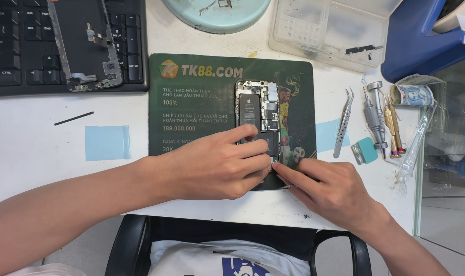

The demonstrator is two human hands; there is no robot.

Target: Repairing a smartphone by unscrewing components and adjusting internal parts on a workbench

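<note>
Opened smartphone (258, 115) lay on green mat (201, 102), centre. Left hand (217, 163) pressed flat on its near end w/ fingers spread — steadying it. Right hand (329, 191) pinched a thin metal tool (286, 187) at the bottom edge; tweezers (343, 122) lay right.

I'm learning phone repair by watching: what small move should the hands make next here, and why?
Probably ease the right hand fingertips in at the opened phone's bottom edge while the left hand presses it flat on the mat. Both hands already meet at that lower end, and the phone lies loose on the mat.
</note>
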